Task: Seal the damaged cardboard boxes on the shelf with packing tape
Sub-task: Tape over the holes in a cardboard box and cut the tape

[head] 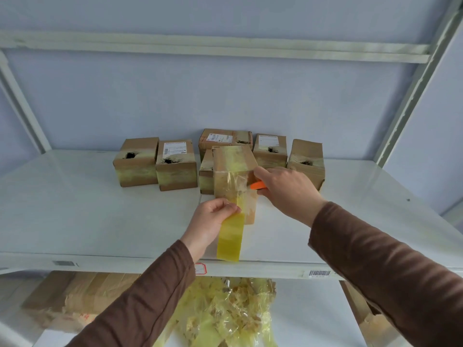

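On the white shelf point(100, 216), near the front and about the middle, stands the cardboard box point(234, 171) getting worked on. It's a tall brown one, tipped a little, with yellowish packing tape point(231, 236) already banded over its top and a clear crinkled bit stuck across the front face. A loose strip of that tape runs down off the box front and hangs past the shelf edge.

The left hand point(213, 221) has its thumb and fingers pinched on the strip just below the box, holding it out. The right hand point(288, 189) is curled round an orange cutter point(258, 185), whose tip pokes out touching the box's right side where the tape crosses.

Behind sit six more boxes in a loose row: two on the left point(155, 166), two right behind the taped one, two on the right point(288, 156). Most have ragged dark holes punched in them, some with shipping labels.

Down on the lower shelf there's a messy heap of crumpled yellow tape scraps point(230, 311), plus more cardboard point(70, 296) off to the left.
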`<state>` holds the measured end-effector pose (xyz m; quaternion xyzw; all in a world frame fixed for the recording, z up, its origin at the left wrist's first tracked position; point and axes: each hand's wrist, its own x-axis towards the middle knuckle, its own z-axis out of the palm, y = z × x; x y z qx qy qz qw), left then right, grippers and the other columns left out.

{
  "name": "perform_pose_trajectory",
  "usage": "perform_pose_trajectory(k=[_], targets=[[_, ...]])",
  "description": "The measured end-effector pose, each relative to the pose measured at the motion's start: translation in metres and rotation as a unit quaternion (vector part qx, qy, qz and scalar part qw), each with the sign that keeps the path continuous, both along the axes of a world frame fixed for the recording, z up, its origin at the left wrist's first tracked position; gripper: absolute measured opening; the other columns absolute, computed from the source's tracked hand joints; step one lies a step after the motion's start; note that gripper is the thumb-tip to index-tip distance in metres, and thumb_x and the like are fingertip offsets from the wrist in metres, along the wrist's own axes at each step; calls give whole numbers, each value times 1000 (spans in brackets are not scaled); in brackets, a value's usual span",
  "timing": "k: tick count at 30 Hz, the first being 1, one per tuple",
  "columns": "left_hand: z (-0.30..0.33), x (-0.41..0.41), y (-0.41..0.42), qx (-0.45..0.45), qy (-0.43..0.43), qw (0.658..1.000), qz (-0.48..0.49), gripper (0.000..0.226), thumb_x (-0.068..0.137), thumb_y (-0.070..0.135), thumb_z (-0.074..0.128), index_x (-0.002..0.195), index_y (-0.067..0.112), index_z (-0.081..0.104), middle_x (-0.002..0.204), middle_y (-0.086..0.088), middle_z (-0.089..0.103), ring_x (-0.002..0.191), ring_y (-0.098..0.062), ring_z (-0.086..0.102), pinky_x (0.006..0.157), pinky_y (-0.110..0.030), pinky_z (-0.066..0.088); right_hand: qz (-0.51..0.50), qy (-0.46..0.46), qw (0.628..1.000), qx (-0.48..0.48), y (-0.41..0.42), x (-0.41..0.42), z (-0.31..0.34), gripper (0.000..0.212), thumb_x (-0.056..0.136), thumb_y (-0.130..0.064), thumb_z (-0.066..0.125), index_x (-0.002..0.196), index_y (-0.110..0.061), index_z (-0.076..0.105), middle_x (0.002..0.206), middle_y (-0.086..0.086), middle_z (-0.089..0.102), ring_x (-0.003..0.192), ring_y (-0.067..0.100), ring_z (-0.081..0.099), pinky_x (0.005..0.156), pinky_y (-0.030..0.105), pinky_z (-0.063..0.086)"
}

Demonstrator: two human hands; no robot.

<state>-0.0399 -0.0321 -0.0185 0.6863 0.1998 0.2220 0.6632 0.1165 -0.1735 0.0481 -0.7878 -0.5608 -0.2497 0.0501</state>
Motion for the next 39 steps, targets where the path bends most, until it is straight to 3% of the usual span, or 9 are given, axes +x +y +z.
perform_pose_trajectory(k=[7,11,16,21,25,27,30,35,39], targets=[[22,-22,22,128,90,985,-67,24,97,24,69,75,23,78,78,2,73,72,-10,63,77,-31,47,17,191,980,49,-14,-9,-5,10,100,-38,59,107,-30,57,83,-16,62,62,6,54,52,28,39],[30,-49,29,168,57,982,-58,18,97,27,69,85,17,78,86,0,77,81,-15,70,83,-27,50,102,543,817,163,-11,-50,-23,38,86,-55,74,110,-31,56,96,-5,64,74,1,59,70,25,55],[42,-79,34,265,42,961,-60,22,94,30,72,72,29,70,74,15,68,77,2,62,75,-17,44,142,585,769,215,37,-107,-42,65,77,-61,76,123,-24,47,101,-1,59,85,6,56,80,29,53],[42,-101,60,276,72,958,-25,14,100,28,67,97,24,80,94,8,79,98,-13,73,93,-38,55,163,567,766,255,89,-132,-52,21,99,-31,67,103,-17,53,83,-5,60,72,1,53,66,25,47],[46,-107,107,562,147,812,55,37,97,41,66,63,36,53,56,4,47,68,-15,55,102,-41,42,129,625,711,296,131,-145,-63,17,97,-27,70,92,-12,64,85,11,62,79,23,53,75,39,47],[49,-105,128,676,170,713,68,34,97,38,66,65,35,53,64,13,51,87,-12,63,121,-47,22,98,685,650,313,150,-150,-72,11,96,-23,72,90,-14,69,83,10,67,77,20,57,75,35,48],[36,-103,154,692,227,685,27,20,100,40,60,86,31,72,97,18,69,115,-7,61,127,-44,6,41,751,590,295,173,-153,-90,7,97,-21,70,92,-15,71,93,18,75,78,17,61,73,38,53],[-4,-97,156,546,216,809,33,39,104,31,57,141,19,60,142,1,59,134,-19,50,113,-33,34,-35,735,631,245,186,-139,-109,21,101,-26,65,116,-12,67,111,14,71,87,21,65,70,34,57],[-24,-93,151,516,223,826,46,72,101,30,62,162,28,24,146,4,55,133,-19,48,107,-33,40,-86,617,764,169,180,-129,-111,18,103,-28,55,115,-13,52,108,14,70,98,35,68,80,45,56]])
